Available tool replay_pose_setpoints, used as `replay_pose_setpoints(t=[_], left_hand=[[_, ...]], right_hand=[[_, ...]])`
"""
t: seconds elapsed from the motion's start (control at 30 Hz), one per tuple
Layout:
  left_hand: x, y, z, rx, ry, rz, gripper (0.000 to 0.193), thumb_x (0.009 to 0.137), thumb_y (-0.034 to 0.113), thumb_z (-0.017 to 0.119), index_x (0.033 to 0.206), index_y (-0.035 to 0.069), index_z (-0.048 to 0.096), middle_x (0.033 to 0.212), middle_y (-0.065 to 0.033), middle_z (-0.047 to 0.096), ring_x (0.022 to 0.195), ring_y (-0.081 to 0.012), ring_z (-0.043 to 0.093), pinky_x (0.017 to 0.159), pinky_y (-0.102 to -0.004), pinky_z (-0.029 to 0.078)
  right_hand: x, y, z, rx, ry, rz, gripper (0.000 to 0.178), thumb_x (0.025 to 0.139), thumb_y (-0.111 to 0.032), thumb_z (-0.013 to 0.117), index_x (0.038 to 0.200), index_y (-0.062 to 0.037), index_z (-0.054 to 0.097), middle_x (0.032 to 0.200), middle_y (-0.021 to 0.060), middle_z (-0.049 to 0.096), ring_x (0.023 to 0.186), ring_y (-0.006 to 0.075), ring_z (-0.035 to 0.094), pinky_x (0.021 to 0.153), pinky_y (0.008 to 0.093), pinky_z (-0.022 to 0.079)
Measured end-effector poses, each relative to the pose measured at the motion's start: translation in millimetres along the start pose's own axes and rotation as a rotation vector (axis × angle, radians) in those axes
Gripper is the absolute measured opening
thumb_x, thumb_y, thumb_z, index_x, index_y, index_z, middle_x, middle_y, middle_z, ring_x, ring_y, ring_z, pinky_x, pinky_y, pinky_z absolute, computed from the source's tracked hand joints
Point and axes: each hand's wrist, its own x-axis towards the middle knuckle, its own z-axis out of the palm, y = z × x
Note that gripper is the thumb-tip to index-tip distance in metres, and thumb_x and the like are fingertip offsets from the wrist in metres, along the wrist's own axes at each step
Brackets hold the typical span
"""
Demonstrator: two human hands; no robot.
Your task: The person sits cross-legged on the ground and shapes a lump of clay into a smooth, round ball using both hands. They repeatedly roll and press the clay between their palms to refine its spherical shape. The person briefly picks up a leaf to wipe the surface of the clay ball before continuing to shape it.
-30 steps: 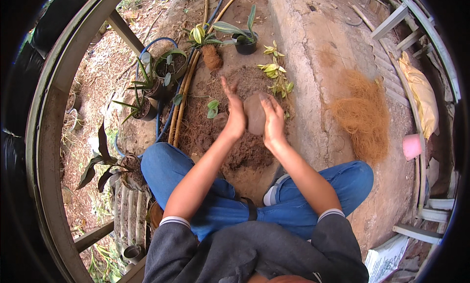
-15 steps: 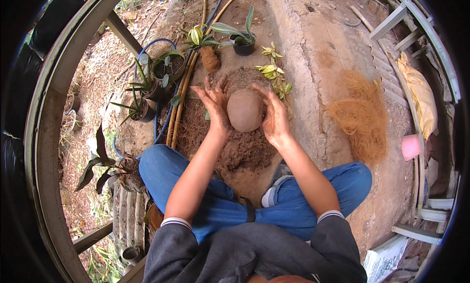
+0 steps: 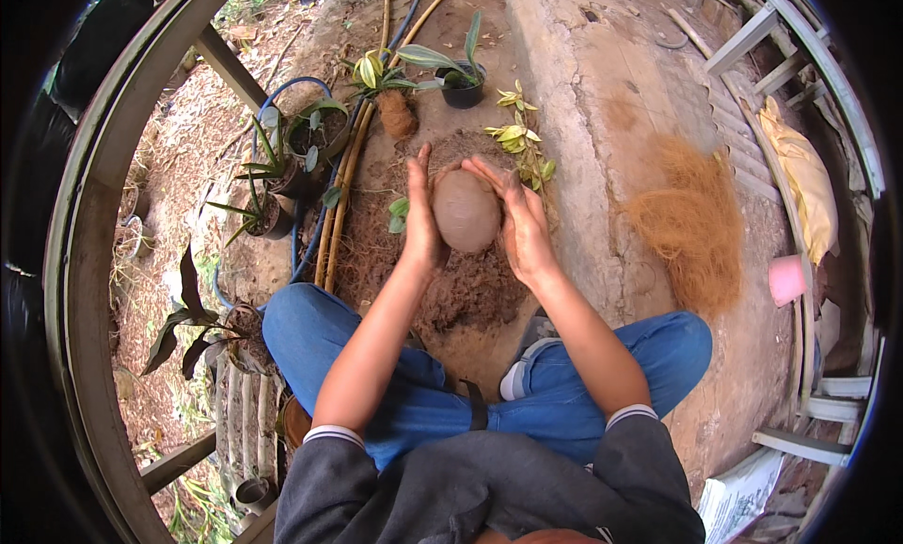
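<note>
Here's the mud ball, caught between two palms above the heap of loose soil; whether its underside touches that heap, I can't tell. The left hand [image 3: 423, 217] lies along its left side, fingers nearly straight, while the right hand [image 3: 523, 222] curves around its upper right, fingers long and together. Between them they have hold of the mud ball [image 3: 467, 212], neither wrapping it completely.

And the shaping looks well advanced: one smooth, rounded lump, with plenty of crumbly soil [image 3: 470, 299] unused below. No fibre shows on the ball; the brown fibre [image 3: 691, 229] sits in a loose pile off to the right. The yellow-green cutting [image 3: 520, 140] lies just beyond the hands, unplanted by the look of it. Farther off, a plant with a fibre-covered base [image 3: 398, 116] appears finished.
</note>
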Motion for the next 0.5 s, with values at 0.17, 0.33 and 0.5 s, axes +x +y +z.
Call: replay_pose_setpoints(t=[0.17,0.33,0.5], left_hand=[[3,-13,-15,-0.276,-0.108,-0.015,0.087,0.077,0.079,0.039,0.141,0.021,0.032,0.135,-0.0091,0.042,0.123,-0.0282,0.044,0.101,-0.0495,0.037],[12,-16,-23,-0.593,-0.305,-0.202,0.094,0.073,0.082,0.04,0.139,0.016,0.036,0.138,-0.0111,0.041,0.121,-0.0289,0.046,0.1,-0.0499,0.039],[21,-45,-32,-0.634,-0.364,-0.115,0.099,0.072,0.083,0.037,0.141,0.012,0.031,0.14,-0.0107,0.037,0.126,-0.0283,0.04,0.106,-0.0475,0.032]], right_hand=[[-10,-3,8,-0.374,-0.189,-0.263,0.094,0.079,-0.068,0.051,0.136,0.0048,0.035,0.138,0.0213,0.041,0.132,0.0303,0.035,0.111,0.0398,0.019],[1,-18,2,-0.171,-0.237,-0.116,0.087,0.079,-0.062,0.053,0.138,-0.002,0.035,0.142,0.0203,0.036,0.138,0.0334,0.021,0.113,0.0454,0.009],[-10,-4,17,-0.551,-0.072,-0.397,0.082,0.068,-0.029,0.079,0.135,-0.0015,0.04,0.135,0.0222,0.044,0.129,0.0372,0.038,0.105,0.0466,0.033]])
